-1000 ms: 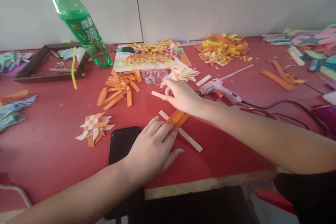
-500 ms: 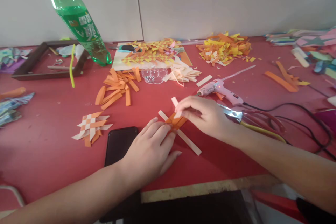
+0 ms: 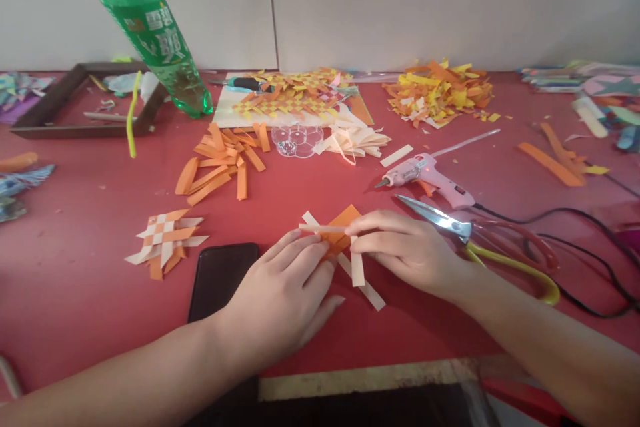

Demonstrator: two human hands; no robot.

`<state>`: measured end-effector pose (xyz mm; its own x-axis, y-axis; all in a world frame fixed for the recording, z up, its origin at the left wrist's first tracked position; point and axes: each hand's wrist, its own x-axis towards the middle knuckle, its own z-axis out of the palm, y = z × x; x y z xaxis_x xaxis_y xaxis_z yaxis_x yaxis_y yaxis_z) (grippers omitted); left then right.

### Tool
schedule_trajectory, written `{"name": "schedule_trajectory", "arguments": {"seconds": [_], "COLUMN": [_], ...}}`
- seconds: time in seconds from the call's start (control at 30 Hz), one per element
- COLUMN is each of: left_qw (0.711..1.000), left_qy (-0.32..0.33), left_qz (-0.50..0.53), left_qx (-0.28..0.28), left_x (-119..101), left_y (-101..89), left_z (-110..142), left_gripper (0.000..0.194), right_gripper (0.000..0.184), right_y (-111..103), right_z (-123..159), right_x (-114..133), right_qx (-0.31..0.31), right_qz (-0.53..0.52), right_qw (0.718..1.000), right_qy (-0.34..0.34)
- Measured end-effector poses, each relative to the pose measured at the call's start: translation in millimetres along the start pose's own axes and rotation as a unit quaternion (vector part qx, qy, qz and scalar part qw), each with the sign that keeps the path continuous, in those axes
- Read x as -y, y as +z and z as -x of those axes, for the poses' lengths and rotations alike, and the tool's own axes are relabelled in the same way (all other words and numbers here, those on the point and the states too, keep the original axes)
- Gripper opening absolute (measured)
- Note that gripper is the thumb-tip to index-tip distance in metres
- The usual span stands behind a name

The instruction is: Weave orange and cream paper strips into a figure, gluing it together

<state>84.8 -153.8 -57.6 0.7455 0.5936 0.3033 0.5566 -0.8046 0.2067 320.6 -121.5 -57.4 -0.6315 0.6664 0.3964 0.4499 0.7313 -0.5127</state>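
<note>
My left hand lies over several orange paper strips, its fingertips pressing them to the table and its thumb held apart. My right hand pinches a cream paper strip at the right side of the orange piece. Under both hands a diagonal cream strip passes beneath the orange strips. A further cream length runs across the orange between the hands; whether it belongs to the pinched strip I cannot tell. To the left lies a woven orange and cream piece.
A black phone lies by my left forearm. Scissors and a pink glue gun sit beyond my right hand. Farther back are orange strips, cream strips, a green bottle and a dark frame.
My right hand has moved slightly right and down, and the cream strip now hangs toward me. More of the orange piece shows. My left hand stays pressed down. The view has shifted a little.
</note>
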Motion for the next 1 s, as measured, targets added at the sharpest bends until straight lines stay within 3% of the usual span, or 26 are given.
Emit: {"name": "schedule_trajectory", "arguments": {"seconds": [0.23,0.37,0.47,0.53,0.73,1.0], "left_qw": [1.0,1.0,1.0,1.0,1.0,1.0], "left_qy": [-0.008,-0.02,-0.019,-0.019,-0.013,-0.011], "left_qz": [0.008,0.005,0.0,-0.004,-0.006,-0.015], "left_qx": [0.001,0.011,0.007,0.009,0.015,0.021], "left_x": [1.0,-0.3,-1.0,-1.0,0.5,0.4], "left_y": [-0.9,-0.1,0.2,-0.1,-0.9,0.6], "left_z": [-2.6,-3.4,-3.7,-3.9,-3.7,-1.5], "left_gripper": [0.035,0.034,0.034,0.035,0.036,0.037], "right_gripper": [0.026,0.036,0.028,0.019,0.023,0.03], "right_y": [-0.1,-3.4,-0.5,4.0,9.7,8.0], "right_z": [1.4,3.5,3.1,1.4,-3.8,-1.3], "right_x": [2.6,7.9,10.4,10.2,4.6,1.8], "right_qx": [0.03,0.062,0.047,0.018,0.037,0.043], "right_qz": [-0.04,-0.086,-0.145,-0.118,0.022,0.068], "right_qw": [0.999,0.989,0.973,0.973,0.993,0.99], "right_qy": [0.017,0.105,0.175,0.199,0.11,0.114]}}
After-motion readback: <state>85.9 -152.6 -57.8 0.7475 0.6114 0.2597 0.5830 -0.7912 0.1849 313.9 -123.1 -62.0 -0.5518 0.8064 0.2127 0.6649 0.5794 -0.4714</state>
